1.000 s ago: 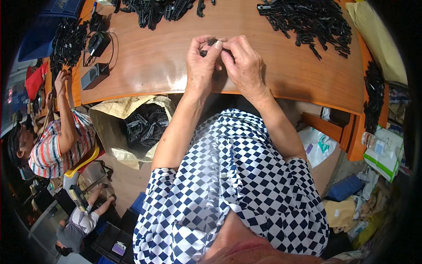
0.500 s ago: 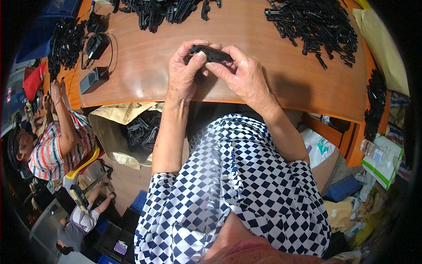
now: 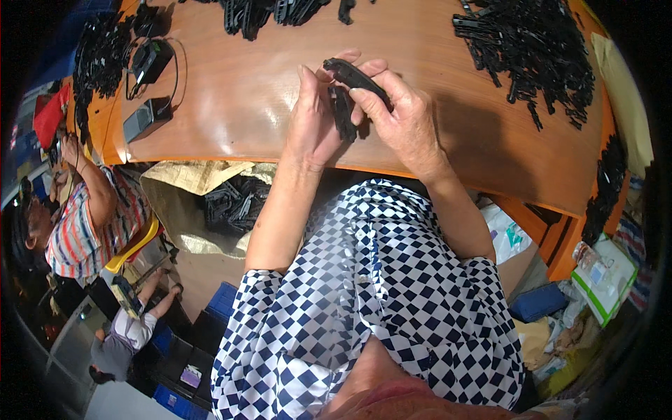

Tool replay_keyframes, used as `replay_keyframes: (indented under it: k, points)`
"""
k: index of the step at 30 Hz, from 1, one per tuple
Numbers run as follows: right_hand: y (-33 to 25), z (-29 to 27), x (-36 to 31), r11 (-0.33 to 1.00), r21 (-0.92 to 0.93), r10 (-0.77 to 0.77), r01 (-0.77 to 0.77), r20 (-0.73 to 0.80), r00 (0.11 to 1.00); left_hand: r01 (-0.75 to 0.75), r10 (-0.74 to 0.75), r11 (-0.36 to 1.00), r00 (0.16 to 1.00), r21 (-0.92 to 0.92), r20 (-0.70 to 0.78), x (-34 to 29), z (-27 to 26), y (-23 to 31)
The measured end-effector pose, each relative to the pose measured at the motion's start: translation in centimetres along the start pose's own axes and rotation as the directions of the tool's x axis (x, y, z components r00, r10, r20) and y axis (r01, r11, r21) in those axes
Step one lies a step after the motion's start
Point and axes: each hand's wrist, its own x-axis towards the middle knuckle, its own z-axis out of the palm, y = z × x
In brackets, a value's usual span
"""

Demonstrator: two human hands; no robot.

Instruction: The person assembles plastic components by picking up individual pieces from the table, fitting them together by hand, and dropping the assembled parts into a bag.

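Over the table, my right hand (image 3: 409,115) pinches a long, curved black plastic part (image 3: 358,78) between thumb and fingers, tilted down to the right. My left hand (image 3: 313,122) is beside it, palm turned inward and thumb raised apart. A second black plastic piece (image 3: 342,115) rests against the left palm and fingers, below the first part. The two pieces meet or overlap near their upper ends; whether they are joined I cannot tell. Some left fingertips are hidden behind the parts.
Black plastic parts lie in a right-hand heap (image 3: 535,56), a far pile (image 3: 273,14) and a left pile (image 3: 101,56). Two black boxes, one an adapter (image 3: 150,61) with a cable, the other a small box (image 3: 147,120), sit at left. An open sack (image 3: 175,203) holds more parts. Another person (image 3: 94,224) works at left.
The black part has turned to a steeper tilt, and the second piece below it now shows clearly. My left thumb has lifted off the part. The whole view has shifted slightly.
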Motion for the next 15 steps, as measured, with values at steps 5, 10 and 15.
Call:
replay_keyframes:
  k: [5,10,15]
  points:
    - [1.0,0.8,0.0,0.989,-0.137,0.068,-0.053,0.110,0.992,-0.050,0.040,0.994,0.994,-0.093,-0.104,0.0,-0.8,0.8]
    - [1.1,1.9,-0.4,0.996,0.016,0.084,-0.088,0.153,0.985,-0.054,0.048,0.978,0.998,-0.199,-0.037,-0.7,-2.8,1.0]
    - [0.6,2.9,-1.4,0.997,-0.064,-0.029,0.033,0.057,0.998,-0.165,0.136,0.981,0.962,-0.105,-0.235,-1.9,-2.2,1.4]
